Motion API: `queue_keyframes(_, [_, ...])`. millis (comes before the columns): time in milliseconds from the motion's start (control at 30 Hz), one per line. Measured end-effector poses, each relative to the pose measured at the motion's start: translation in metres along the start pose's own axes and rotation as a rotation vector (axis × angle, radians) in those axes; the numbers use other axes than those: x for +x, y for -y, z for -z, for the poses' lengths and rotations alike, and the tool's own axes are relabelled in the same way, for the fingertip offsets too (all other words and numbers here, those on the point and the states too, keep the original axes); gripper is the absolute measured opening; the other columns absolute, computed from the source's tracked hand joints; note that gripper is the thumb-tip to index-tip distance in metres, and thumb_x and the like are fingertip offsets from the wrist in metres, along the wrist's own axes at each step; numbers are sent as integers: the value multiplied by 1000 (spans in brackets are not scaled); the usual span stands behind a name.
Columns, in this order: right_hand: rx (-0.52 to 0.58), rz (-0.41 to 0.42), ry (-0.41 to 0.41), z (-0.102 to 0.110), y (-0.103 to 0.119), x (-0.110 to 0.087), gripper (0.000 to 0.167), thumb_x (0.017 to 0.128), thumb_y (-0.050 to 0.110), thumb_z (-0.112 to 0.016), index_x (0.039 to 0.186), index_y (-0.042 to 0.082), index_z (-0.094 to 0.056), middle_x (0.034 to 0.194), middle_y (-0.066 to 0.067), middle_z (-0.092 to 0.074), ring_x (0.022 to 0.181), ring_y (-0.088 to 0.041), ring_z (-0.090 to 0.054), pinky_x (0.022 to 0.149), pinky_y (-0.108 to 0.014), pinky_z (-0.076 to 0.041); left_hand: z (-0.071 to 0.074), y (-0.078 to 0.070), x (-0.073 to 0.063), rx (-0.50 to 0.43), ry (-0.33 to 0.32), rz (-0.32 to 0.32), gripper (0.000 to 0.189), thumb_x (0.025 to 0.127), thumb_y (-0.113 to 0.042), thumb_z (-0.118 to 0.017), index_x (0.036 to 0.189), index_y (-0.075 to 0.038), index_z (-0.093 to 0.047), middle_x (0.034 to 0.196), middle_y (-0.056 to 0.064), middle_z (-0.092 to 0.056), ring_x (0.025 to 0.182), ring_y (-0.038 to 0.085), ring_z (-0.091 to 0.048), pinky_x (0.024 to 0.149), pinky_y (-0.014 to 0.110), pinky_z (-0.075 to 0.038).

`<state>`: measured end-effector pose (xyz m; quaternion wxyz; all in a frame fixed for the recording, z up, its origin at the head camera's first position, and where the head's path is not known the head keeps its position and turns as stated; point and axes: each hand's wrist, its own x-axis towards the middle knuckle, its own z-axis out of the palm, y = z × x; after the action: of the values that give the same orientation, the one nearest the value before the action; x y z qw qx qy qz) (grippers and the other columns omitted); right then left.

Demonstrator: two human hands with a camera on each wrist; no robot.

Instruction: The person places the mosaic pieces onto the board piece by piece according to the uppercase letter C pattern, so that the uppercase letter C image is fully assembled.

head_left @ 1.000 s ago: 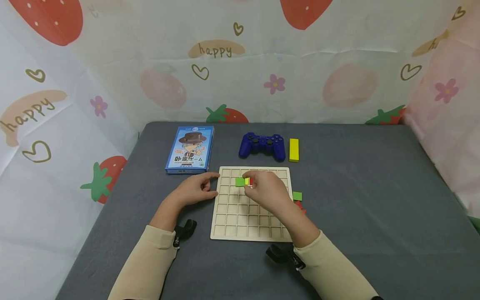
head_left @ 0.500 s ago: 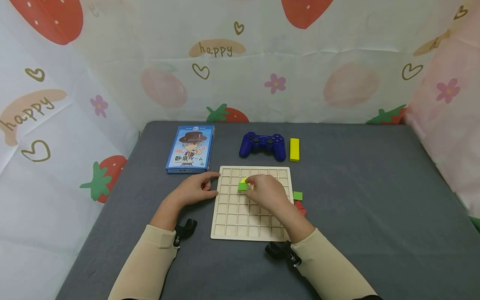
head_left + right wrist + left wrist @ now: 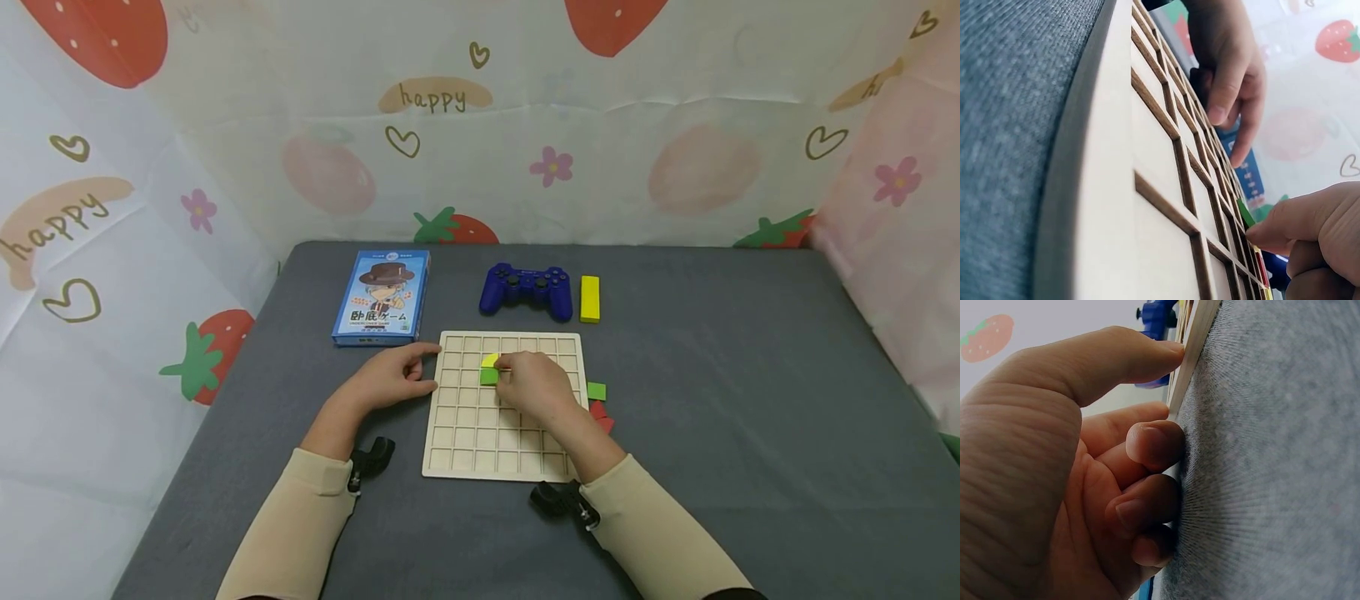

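"Head view?"
"Your right hand (image 3: 538,385) pinches the green tile (image 3: 488,377), jutting left of its fingertips over the gridded board (image 3: 487,417); grey tabletop (image 3: 750,400), strawberry-print backdrop (image 3: 615,150)."
"Left wrist?"
"On your left hand (image 3: 1060,450), extended thumb and index finger touch the board's edge."
"Right wrist?"
"Only there, the tile shows edge-on, its length leading away from your thumb."

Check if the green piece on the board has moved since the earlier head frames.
Yes: against the board in the head view, the green piece has shifted right and toward the board's near edge.
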<state>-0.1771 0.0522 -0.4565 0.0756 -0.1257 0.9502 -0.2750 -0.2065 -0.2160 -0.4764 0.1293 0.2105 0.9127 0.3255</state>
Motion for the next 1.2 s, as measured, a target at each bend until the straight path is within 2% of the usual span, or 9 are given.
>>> queue_keyframes(100, [-3, -1, -4, -1, -1, 1, 41, 85, 6, -60, 122, 13, -77, 126, -3, -71, 110, -27, -68, 73, -39, -54, 0, 0, 0, 1, -3, -3, 57, 92, -27, -76, 144, -10, -58, 70, -3, -50, 62, 13, -45, 66, 34, -38])
queue_keyframes(133, [-3, 0, -4, -1, -1, 1, 41, 85, 6, -60, 122, 13, -77, 126, -3, -71, 111, -28, -68, 74, -39, -54, 0, 0, 0, 0, -3, -2, 57, 92, -27, -76, 144, -10, -58, 69, -3, -50, 62, 13, -45, 66, 34, -38])
queue_keyframes(267, [-4, 4, -1, -1, -1, 1, 41, 84, 5, -60, 120, 13, -78, 122, -4, -73, 96, -24, -68, 64, -35, -50, 0, 1, 1, 0, -3, 4, 58, 92, -28, -76, 144, -11, -58, 69, -3, -50, 62, 13, -45, 66, 34, -38])
queue_keyframes(433, [-3, 13, 5, -2, -2, 3, 38, 84, 6, -63, 117, 14, -79, 116, -4, -74, 76, -19, -59, 52, -29, -38, 0, 1, 1, 1, -2, 2, 58, 92, -28, -76, 144, -10, -58, 69, -3, -50, 62, 13, -45, 65, 33, -38])
queue_keyframes(600, [-31, 36, 10, -1, -5, 4, 35, 86, 11, -67, 118, 17, -79, 114, -4, -75, 83, -22, -65, 53, -31, -41, 0, 0, 0, -3, 1, 1, 59, 92, -27, -76, 145, -10, -57, 69, -3, -50, 62, 13, -45, 65, 33, -38])
queue_keyframes(733, [-49, 38, 18, 0, -7, 4, 32, 88, 16, -70, 119, 20, -80, 117, -2, -74, 100, -23, -69, 63, -34, -49, 0, 0, 1, -2, 1, -1, 59, 92, -27, -76, 145, -9, -57, 69, -3, -50, 62, 13, -45, 65, 34, -38])
queue_keyframes(833, [-41, 34, 24, 1, -7, 3, 31, 89, 19, -72, 119, 21, -80, 117, -2, -74, 98, -23, -69, 65, -35, -50, 0, 0, 1, -2, 0, -2, 59, 92, -27, -76, 145, -9, -57, 69, -3, -50, 61, 13, -44, 65, 34, -38])
queue_keyframes(1067, [-28, 33, 5, 1, -6, 3, 25, 90, 17, -71, 112, 21, -81, 102, -2, -76, 72, -18, -59, 56, -33, -44, 0, -1, 1, 3, 4, 6, 58, 92, -27, -76, 145, -10, -57, 70, -3, -50, 62, 13, -45, 65, 33, -37])
queue_keyframes(1200, [-31, 30, -7, -1, -7, 3, 21, 91, 17, -69, 107, 22, -82, 108, 0, -75, 85, -20, -67, 61, -34, -48, 1, -3, 0, 5, 8, 9, 59, 92, -27, -76, 145, -10, -57, 70, -3, -50, 62, 13, -45, 65, 33, -37])
